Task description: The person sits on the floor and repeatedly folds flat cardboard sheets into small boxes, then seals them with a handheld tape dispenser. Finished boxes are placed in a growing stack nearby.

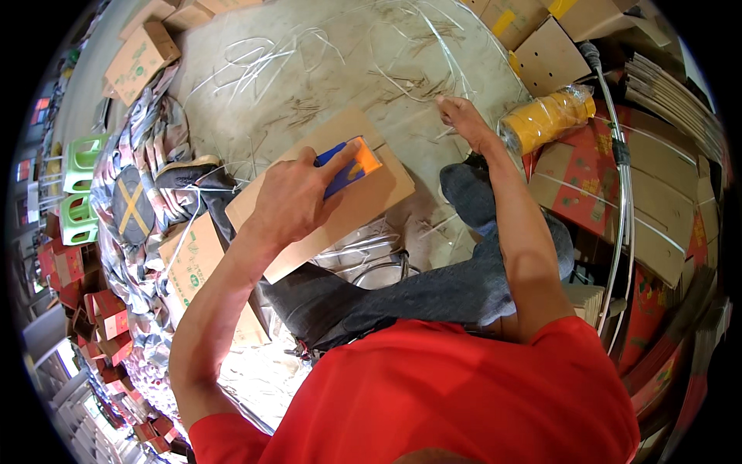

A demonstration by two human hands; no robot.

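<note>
My left hand (pixel 290 193) is closed around a blue and orange hand tool (pixel 346 166) that looks like a tape dispenser. It sits over the top of a plain brown cardboard box (pixel 386 182), in front of my knees. The underside of the tool and my thumb are hidden. My right hand (pixel 464 120) is raised away to the right of the box, closed, with its fingers pinched together. Whatever it may hold is too small to make out.
Strapping strips (pixel 267 58) lie on the floor ahead. To the right are a yellow tape-like roll in clear wrap (pixel 549 120), flattened cartons (pixel 649 201) and a metal pole (pixel 618 193). On the left are a printed carton (pixel 193 263), patterned cloth (pixel 147 139) and green stools (pixel 81 216).
</note>
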